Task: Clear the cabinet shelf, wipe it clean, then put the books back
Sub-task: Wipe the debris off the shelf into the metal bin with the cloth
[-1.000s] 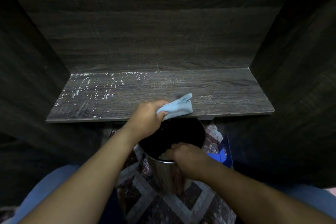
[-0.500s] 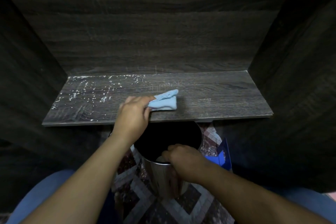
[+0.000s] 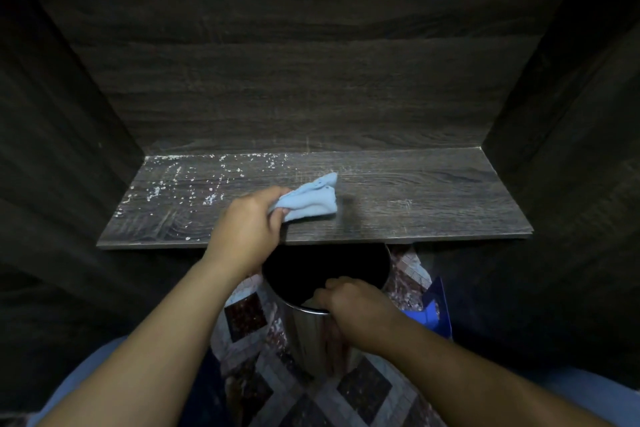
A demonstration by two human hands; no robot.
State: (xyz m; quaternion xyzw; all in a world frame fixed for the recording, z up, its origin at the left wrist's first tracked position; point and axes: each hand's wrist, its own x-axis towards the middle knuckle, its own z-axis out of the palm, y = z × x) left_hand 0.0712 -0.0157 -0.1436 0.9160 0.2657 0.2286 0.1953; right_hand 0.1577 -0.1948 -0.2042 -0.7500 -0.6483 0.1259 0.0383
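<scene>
1. Head view: nearest, the right hand [image 3: 360,305] is seen with fingers curled over the near rim of a shiny metal bin [image 3: 311,336], gripping it.
2. Patterned floor tiles [image 3: 246,315] lie below both forearms, and something blue [image 3: 433,312] sits just right of the right hand.
3. Beyond the bin, the left hand [image 3: 247,229] is closed around a bunched blue cloth [image 3: 310,203], which is pinched between thumb and fingers.
4. The cloth is pressed on the dark wooden shelf [image 3: 415,204], just right of the left hand.
5. White crumbs [image 3: 180,184] are scattered left of and beyond that hand, toward the back wall.
6. No books are seen.
</scene>
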